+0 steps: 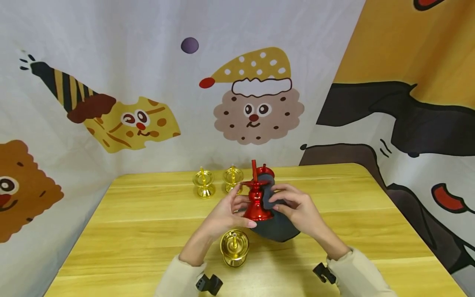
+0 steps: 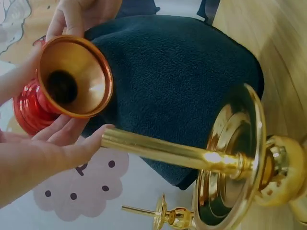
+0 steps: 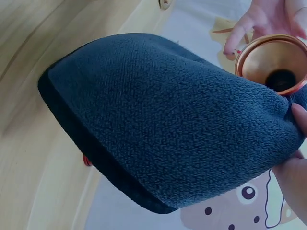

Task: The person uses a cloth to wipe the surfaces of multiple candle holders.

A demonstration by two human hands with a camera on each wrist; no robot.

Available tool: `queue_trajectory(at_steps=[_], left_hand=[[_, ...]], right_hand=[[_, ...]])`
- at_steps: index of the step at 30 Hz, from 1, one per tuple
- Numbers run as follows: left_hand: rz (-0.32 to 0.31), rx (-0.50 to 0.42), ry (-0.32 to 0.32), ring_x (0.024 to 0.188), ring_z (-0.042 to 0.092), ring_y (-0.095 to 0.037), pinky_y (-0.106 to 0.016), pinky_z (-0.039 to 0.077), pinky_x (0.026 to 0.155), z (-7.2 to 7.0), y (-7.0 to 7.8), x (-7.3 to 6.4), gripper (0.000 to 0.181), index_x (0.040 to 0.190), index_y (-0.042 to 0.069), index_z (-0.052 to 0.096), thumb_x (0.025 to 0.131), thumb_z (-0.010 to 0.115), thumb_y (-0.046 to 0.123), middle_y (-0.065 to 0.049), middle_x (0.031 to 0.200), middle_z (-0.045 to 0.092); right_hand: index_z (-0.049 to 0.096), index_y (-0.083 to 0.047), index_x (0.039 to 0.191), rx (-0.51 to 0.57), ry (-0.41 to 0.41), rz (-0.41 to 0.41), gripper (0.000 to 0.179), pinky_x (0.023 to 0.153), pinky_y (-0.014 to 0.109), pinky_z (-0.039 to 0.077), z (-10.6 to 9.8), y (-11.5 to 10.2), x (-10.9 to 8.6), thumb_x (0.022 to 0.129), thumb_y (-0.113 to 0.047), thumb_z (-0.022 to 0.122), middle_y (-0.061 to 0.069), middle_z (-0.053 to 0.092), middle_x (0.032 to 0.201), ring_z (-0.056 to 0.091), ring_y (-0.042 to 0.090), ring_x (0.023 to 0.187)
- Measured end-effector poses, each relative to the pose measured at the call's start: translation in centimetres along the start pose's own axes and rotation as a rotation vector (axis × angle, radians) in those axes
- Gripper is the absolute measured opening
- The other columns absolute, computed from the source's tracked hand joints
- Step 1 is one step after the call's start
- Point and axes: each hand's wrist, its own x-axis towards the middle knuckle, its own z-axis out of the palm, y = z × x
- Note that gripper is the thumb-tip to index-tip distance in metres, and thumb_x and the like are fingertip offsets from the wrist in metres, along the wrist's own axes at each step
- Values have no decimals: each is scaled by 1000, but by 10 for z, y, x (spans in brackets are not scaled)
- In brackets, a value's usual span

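Observation:
My left hand [image 1: 226, 212] holds a shiny red candlestick [image 1: 255, 202] just above the table, its thin rod upward. In the left wrist view its hollow base shows a coppery inside [image 2: 88, 81]. My right hand [image 1: 302, 208] pinches a dark blue-grey cloth [image 1: 276, 229] and presses a fold of it against the candlestick's right side. The rest of the cloth hangs below that hand, filling much of the right wrist view. Close in front of the left hand stands a gold candlestick [image 1: 235, 260].
Two more gold candlesticks, one at the back left [image 1: 205, 190] and another beside it [image 1: 233, 176], stand on the wooden table [image 1: 141, 231]. A second red candlestick [image 1: 265, 170] is partly hidden behind the cloth. A printed curtain [image 1: 148, 62] hangs behind the table.

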Motion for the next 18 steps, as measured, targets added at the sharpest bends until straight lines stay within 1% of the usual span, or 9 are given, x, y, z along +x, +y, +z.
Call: queue_trajectory(at_steps=[2,4,6,9,11,12,15,18], left_hand=[[-7,-37,-14,115,48,-32,-40,42,96,-2,1,0,101,147,8,1,75,71,-4,-22,127,48],[2,-39,-15,113,50,-32,-39,42,95,-4,2,0,93,146,7,7,79,71,6,-23,124,50],[4,-27,9,111,53,-30,-39,44,93,-6,4,1,81,144,6,16,83,69,17,-23,122,52],[9,4,71,107,55,-30,-40,46,90,-7,6,3,64,136,6,29,87,64,27,-24,120,53],[-8,7,109,105,56,-28,-41,48,88,-7,8,5,57,131,5,34,88,63,28,-22,120,52],[-14,-1,119,105,56,-28,-41,48,87,-7,8,5,55,129,4,34,88,63,27,-22,120,52],[-20,-36,121,102,57,-26,-42,48,87,-9,10,7,58,132,3,33,87,63,23,-23,119,52],[11,-56,109,103,56,-25,-42,46,89,-16,10,6,64,138,3,29,87,64,20,-24,122,50]], right_hand=[[67,-1,87,-25,-1,-18,23,78,20,51,0,1,-1,74,17,64,17,55,110,55,15,100],[68,-4,87,-67,-4,-38,25,75,20,51,0,3,-2,73,17,65,15,56,110,55,16,99],[69,-6,86,-105,-5,-56,26,72,20,52,0,4,-3,72,16,66,14,57,110,55,18,98],[69,-9,85,-159,-12,-89,28,69,21,52,1,5,-4,71,16,68,13,58,110,56,21,97],[69,-10,85,-179,-18,-105,30,68,22,52,2,6,-3,70,16,68,12,58,110,57,23,96],[69,-10,85,-186,-21,-111,30,69,22,52,2,6,-3,70,16,68,12,59,110,57,23,95],[69,-10,85,-201,-29,-126,31,69,23,52,2,6,-2,70,16,68,11,59,109,58,24,94],[69,-10,86,-208,-24,-129,31,68,22,52,-2,7,-2,71,17,67,10,59,108,58,22,93]])
